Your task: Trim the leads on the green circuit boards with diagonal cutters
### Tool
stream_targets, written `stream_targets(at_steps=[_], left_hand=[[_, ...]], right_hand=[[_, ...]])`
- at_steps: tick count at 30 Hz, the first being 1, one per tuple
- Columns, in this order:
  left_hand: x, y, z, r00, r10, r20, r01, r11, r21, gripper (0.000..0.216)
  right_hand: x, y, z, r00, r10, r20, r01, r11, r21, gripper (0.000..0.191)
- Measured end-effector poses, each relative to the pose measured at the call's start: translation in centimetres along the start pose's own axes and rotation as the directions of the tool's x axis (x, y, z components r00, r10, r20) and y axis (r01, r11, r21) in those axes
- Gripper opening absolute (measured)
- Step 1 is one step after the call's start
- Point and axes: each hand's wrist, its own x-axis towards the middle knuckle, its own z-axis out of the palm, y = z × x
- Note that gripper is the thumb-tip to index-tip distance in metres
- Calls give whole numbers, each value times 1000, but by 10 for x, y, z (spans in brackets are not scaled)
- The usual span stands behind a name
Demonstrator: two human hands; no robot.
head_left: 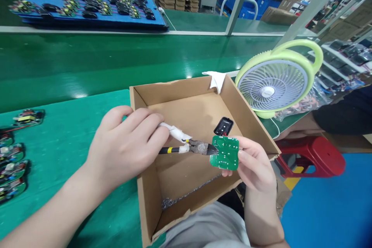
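Note:
My left hand (124,145) is closed round the handles of small cutting pliers (200,147), whose jaws touch the left edge of a green circuit board (225,152). My right hand (254,164) pinches that board by its right and lower edges, solder side toward me, above an open cardboard box (145,97). A black plastic part (223,126) hangs just behind the board; I cannot tell if it is attached. Fine metal clippings (180,197) lie along the box floor.
Several assembled boards (13,162) lie on the green mat at the left. A green-rimmed desk fan (276,83) stands right of the box. A blue tray (87,6) of parts sits beyond the conveyor belt. A red stool (315,157) stands below right.

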Motion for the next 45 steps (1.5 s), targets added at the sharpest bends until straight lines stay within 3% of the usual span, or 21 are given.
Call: stream_targets(at_steps=[13,24,33,40,45], left_hand=[[-1,1,2,999,-47,-23,47,999,-6,38],[1,-1,0,985,-172,23,173,980,-99,23],[1,1,-2,997,-72,27,74,992,-103,23],[-1,0,-3,971,-229,71,239,949,-207,23],[-6,-3,-2,957,-259,129,284,925,-252,20]], right_hand=[[3,-4,3,999,4,54,-6,1000,23,28],[5,-6,5,999,9,-48,-9,1000,16,29],[4,-7,6,999,15,-30,-13,997,82,26],[5,-6,4,999,-1,-38,4,995,97,37],[6,-4,4,998,-28,-64,35,994,105,40]])
